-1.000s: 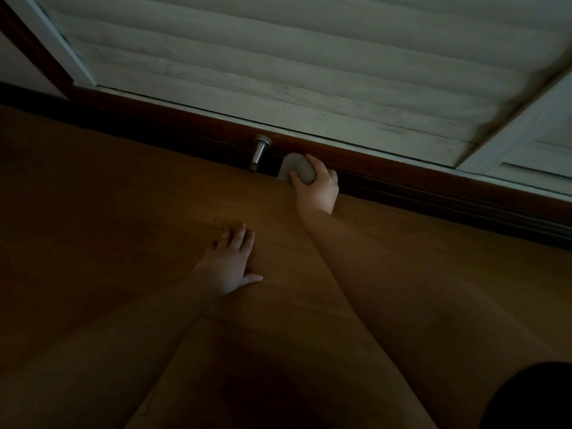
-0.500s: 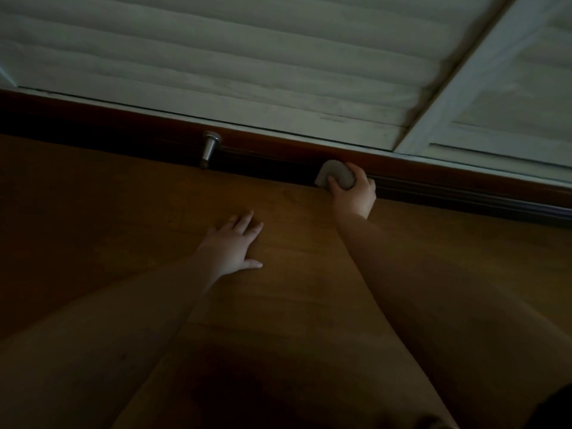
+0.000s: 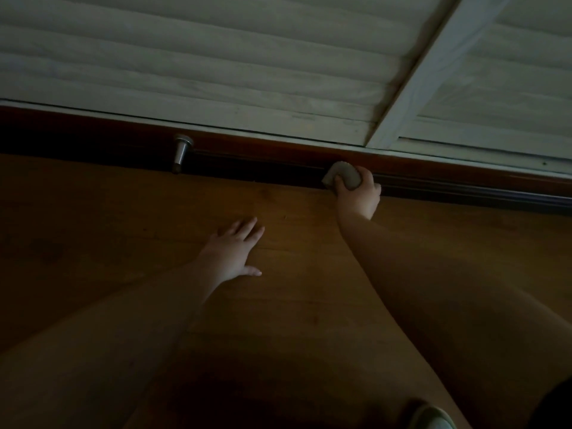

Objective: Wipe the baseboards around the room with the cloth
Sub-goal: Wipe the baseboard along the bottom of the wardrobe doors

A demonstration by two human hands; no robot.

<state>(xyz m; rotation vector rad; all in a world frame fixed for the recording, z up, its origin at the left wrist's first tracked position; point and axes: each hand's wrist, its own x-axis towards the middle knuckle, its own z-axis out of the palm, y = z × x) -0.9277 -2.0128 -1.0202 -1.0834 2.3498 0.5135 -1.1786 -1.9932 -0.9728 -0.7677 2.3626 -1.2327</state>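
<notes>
The room is dim. A dark reddish-brown baseboard runs along the foot of white louvred doors. My right hand grips a small wadded grey cloth and holds it against the baseboard, right of centre. My left hand lies flat on the wooden floor with its fingers spread, well short of the baseboard and to the left of the cloth. Both bare forearms reach in from below.
A metal door stop sticks out of the baseboard to the left of the cloth. White louvred doors and a white frame post stand above. Wooden floor fills the foreground. A light-coloured shoe tip shows at the bottom.
My right hand has slid the cloth along the baseboard to the right, away from the door stop. My view has shifted right with it. My left hand stays flat on the floor.
</notes>
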